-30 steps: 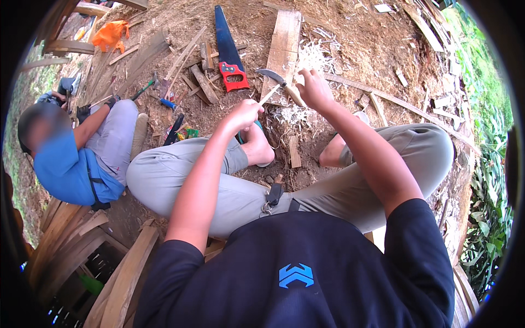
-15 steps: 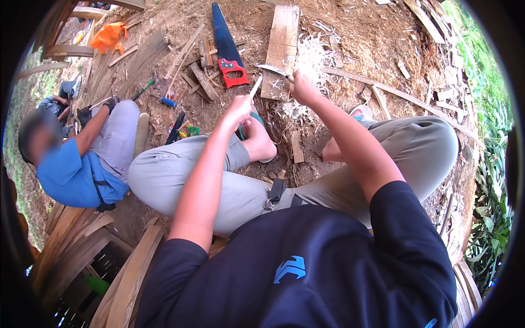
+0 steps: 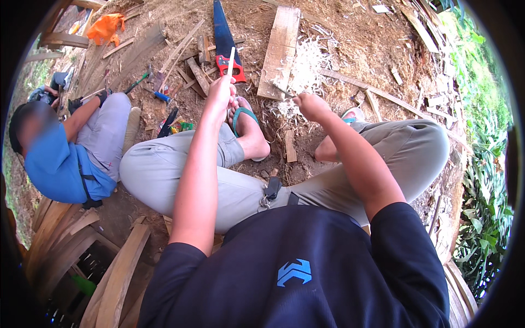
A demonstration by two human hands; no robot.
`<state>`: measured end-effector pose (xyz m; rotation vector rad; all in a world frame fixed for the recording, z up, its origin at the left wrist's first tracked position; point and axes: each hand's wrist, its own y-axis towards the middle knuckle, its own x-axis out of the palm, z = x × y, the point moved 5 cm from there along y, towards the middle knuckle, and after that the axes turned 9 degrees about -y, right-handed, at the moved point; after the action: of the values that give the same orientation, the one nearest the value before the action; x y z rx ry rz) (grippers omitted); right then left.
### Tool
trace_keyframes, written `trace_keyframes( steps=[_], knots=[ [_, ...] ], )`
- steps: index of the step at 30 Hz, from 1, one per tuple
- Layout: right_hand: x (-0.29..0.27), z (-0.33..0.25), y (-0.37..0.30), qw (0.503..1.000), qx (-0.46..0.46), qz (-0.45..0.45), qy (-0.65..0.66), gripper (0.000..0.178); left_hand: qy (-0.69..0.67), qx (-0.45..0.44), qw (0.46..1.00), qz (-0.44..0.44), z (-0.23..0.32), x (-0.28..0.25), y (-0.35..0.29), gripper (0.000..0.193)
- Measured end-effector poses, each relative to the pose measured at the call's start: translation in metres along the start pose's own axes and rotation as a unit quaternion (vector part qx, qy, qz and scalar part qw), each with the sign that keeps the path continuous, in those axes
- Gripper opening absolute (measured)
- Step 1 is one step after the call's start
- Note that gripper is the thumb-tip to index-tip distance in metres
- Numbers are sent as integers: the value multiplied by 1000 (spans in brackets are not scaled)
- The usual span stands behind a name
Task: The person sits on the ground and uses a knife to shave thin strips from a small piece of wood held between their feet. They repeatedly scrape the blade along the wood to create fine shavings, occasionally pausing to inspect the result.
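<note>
My left hand [image 3: 221,92] is closed round a thin pale wooden stick [image 3: 231,61], which points up and away above my sandalled left foot. The stick's upper part crosses in front of the red handle of a handsaw [image 3: 223,33] on the ground. My right hand [image 3: 314,106] grips a knife [image 3: 283,91] whose blade points left, over the near end of a flat wooden board [image 3: 280,49]. Most of the knife's handle is hidden in my fingers. Stick and blade are apart. Pale curled shavings [image 3: 309,63] lie heaped beside the board.
To my left a person in a blue shirt [image 3: 65,164] sits with gloved hands. Between us lie a blue-handled tool [image 3: 162,96], a dark tool [image 3: 168,123] and wood offcuts [image 3: 198,76]. An orange cloth [image 3: 106,28] lies farther off. Planks [image 3: 117,273] are at lower left, greenery [image 3: 484,218] at right.
My left hand has moved left and nearer, and the stick now stands more upright. The right hand has come slightly nearer and right with the knife, widening the gap between the hands.
</note>
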<state>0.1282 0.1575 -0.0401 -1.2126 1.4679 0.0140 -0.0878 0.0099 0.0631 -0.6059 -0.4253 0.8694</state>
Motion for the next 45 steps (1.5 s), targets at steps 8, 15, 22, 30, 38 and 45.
trace_keyframes(
  steps=[8, 15, 22, 30, 38, 45],
  knots=[
    [-42, 15, -9, 999, -15, 9, -45, 42, 37, 55, 998, 7, 5, 6, 7, 27],
    [-16, -4, -11, 996, -36, -30, -69, 40, 48, 45, 998, 5, -2, 5, 6, 26],
    [-26, 62, 16, 988, 120, 8, 92, 43, 34, 34, 999, 11, -1, 3, 6, 26],
    [-42, -5, 15, 997, -19, 45, 52, 41, 56, 47, 997, 16, -4, 7, 12, 26],
    [-29, 9, 33, 988, 69, 35, 133, 46, 72, 43, 996, 0, -16, 6, 7, 26],
    [-64, 36, 27, 980, 86, 134, 115, 44, 146, -16, 989, -37, -27, 27, 5, 32]
  ],
)
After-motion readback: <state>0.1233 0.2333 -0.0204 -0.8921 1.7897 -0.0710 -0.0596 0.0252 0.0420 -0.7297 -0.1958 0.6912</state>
